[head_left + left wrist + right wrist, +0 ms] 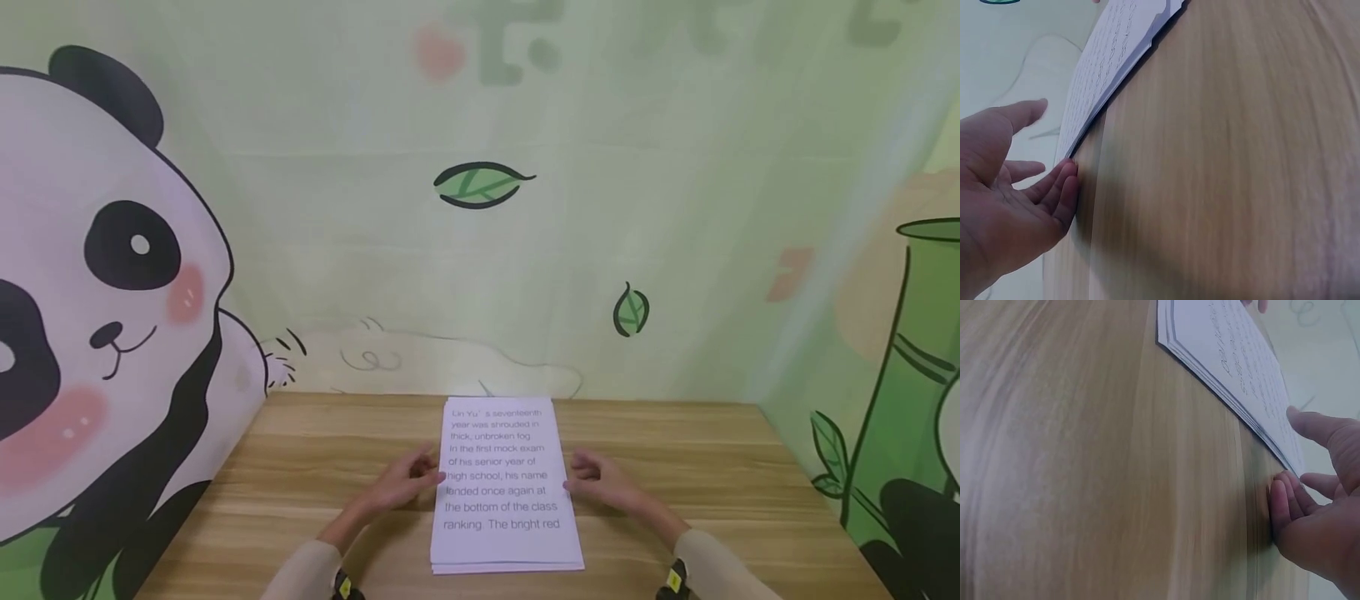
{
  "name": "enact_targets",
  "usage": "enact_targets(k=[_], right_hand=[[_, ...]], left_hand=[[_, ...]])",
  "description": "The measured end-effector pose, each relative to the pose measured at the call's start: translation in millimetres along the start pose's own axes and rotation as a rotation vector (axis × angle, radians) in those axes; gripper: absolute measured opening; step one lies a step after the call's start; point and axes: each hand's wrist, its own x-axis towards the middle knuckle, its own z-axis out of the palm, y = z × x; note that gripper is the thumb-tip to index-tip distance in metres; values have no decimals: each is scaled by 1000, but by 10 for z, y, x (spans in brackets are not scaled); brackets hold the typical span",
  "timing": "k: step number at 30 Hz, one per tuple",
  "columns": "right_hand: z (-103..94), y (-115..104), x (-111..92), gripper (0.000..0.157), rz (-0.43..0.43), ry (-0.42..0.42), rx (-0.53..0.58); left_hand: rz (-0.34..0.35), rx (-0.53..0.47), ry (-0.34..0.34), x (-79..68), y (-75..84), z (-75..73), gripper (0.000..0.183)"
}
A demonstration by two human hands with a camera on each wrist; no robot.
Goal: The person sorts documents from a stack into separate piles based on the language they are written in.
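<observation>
A stack of white paper sheets [504, 546] printed with large English text lies on the wooden table, its lower edges slightly uneven. At its left side is my left hand [405, 481], the fingertips right at the long edge. In the left wrist view, that hand [1013, 200] has its thumb raised apart and its other fingers loosely bent against the side of the sheets [1100, 69]. My right hand [606, 482] mirrors it at the right edge. The right wrist view shows its thumb lifted beside the stack [1210, 369], with the lower fingers [1282, 494] touching the edge near the tabletop.
The wood-grain table [337, 433] reaches back to a pale green backdrop [337, 225]. Printed on that backdrop are a panda [150, 275] at left, leaves [480, 185] and a bamboo stalk [892, 417] at right. Both forearms wear beige sleeves [303, 571] with dark wrist straps.
</observation>
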Motion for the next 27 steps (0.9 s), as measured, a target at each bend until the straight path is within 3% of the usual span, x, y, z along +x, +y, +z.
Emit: enact_targets(k=[5, 9, 17, 22, 27], right_hand=[[48, -57, -15, 74, -17, -1, -29], [67, -53, 3, 71, -29, -3, -43], [95, -43, 34, 59, -138, -71, -100], [125, -55, 28, 56, -152, -81, -101], [128, -58, 22, 52, -157, -57, -103]], left_hand=[[32, 38, -45, 35, 0, 46, 43], [44, 43, -60, 46, 0, 76, 53], [16, 55, -27, 10, 39, 126, 50], [23, 74, 17, -2, 61, 154, 47], [37, 89, 11, 9, 71, 164, 41]])
